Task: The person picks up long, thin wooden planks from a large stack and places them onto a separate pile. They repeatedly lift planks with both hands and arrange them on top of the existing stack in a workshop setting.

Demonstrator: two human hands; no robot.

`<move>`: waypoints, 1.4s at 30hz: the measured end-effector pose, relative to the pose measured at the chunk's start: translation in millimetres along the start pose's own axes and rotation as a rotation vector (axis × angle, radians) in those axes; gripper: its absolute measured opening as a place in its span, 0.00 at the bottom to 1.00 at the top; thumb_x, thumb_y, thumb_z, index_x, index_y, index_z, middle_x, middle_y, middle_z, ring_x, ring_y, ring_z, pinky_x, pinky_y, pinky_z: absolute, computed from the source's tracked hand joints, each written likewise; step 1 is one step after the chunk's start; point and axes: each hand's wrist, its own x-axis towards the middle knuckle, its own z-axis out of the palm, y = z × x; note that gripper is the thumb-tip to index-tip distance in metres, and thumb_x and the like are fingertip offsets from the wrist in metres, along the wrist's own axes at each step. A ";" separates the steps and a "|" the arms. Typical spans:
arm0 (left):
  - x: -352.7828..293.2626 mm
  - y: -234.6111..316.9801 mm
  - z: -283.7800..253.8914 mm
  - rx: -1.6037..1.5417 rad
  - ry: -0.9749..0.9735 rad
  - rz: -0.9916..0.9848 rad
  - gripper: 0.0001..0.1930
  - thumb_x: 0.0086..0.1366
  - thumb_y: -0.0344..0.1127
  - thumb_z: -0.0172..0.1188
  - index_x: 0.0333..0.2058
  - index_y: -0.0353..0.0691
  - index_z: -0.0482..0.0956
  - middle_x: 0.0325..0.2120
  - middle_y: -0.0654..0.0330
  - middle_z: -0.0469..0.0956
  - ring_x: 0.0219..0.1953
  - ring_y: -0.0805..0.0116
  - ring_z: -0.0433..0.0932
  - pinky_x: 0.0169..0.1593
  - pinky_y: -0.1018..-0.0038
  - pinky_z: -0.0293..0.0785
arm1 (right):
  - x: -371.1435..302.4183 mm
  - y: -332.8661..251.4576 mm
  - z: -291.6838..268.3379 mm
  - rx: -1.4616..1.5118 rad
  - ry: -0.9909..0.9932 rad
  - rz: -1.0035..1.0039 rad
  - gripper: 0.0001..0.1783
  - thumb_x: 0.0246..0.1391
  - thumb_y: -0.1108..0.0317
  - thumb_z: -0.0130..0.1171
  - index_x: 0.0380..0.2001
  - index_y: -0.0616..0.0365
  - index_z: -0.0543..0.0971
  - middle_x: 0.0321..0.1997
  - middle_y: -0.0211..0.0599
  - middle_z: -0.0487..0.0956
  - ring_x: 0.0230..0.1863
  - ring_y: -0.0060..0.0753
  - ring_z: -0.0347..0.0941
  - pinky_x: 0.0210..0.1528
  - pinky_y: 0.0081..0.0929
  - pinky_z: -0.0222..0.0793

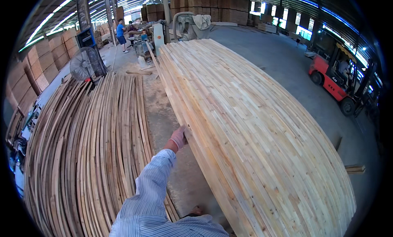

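Note:
My left hand [179, 137], in a pinkish glove, is at the near-left edge of a broad bed of pale, knotty wooden strips [254, 126] lying side by side. Its fingers close on the outermost wooden strip [196, 155] along that edge; the fingertips are partly hidden and a little blurred. A striped sleeve covers the arm, which reaches forward from the lower edge. My right hand does not show. Left of the arm, a wide stack of darker, narrow wooden strips [88, 155] runs lengthwise.
A sawdust-strewn aisle [161, 118] separates the two stacks. Ahead stand a machine [159, 36] and two people [121, 31]. A round fan [84, 64] stands at the left. On the right is a red forklift [333, 83] with someone seated. Wood stacks [204, 6] line the back.

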 end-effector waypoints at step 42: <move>37.7 -122.8 -87.5 0.507 -0.209 0.162 0.19 0.73 0.43 0.53 0.54 0.37 0.75 0.49 0.55 0.79 0.52 0.61 0.76 0.60 0.59 0.74 | 143.8 -114.5 258.7 0.072 0.063 -0.204 0.28 0.59 0.40 0.53 0.40 0.53 0.85 0.46 0.47 0.84 0.50 0.57 0.78 0.52 0.47 0.75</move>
